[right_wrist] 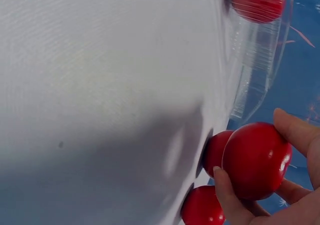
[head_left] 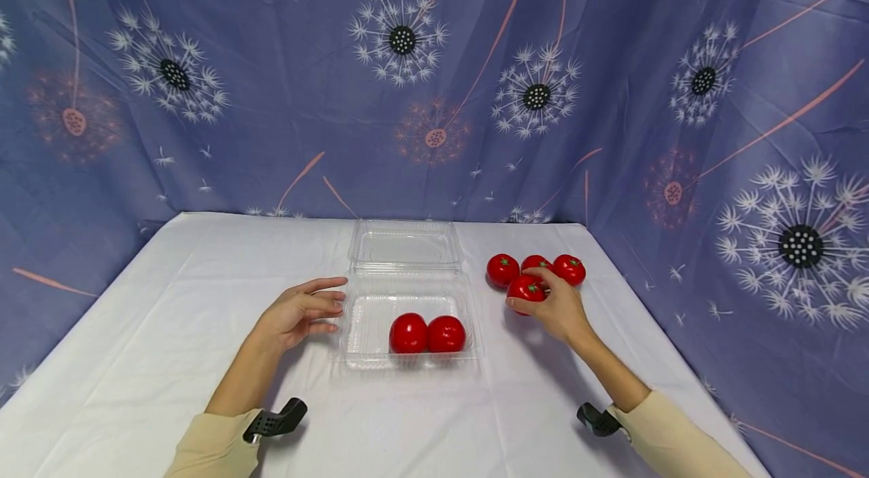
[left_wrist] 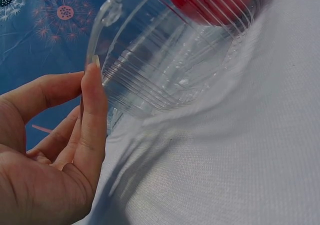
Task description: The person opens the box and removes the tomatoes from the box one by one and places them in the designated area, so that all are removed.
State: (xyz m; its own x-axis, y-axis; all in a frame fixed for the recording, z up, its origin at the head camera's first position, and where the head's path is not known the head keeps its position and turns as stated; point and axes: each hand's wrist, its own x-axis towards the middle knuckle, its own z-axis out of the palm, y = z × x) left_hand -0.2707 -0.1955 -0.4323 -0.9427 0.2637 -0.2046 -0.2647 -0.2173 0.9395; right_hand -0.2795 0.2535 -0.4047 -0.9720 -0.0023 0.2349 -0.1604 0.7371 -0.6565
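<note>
At the right of the counter [head_left: 170, 357], the right hand [head_left: 560, 308] pinches a tomato [head_left: 525, 288] just before three loose tomatoes [head_left: 570, 270]; smooth skin could slip, or a nudge set those rolling. Leftward, the wall of the clear container [head_left: 366, 323], with two tomatoes [head_left: 409, 333] inside, obstructs. The left hand [head_left: 299, 312], fingers loosely extended, is beside it; contact undetermined.

White-clothed tbl [head_left: 170, 327]: open clear plastic box [head_left: 370, 323] approx. mid, 3 red tomatoes [head_left: 503, 270] to R.
</note>
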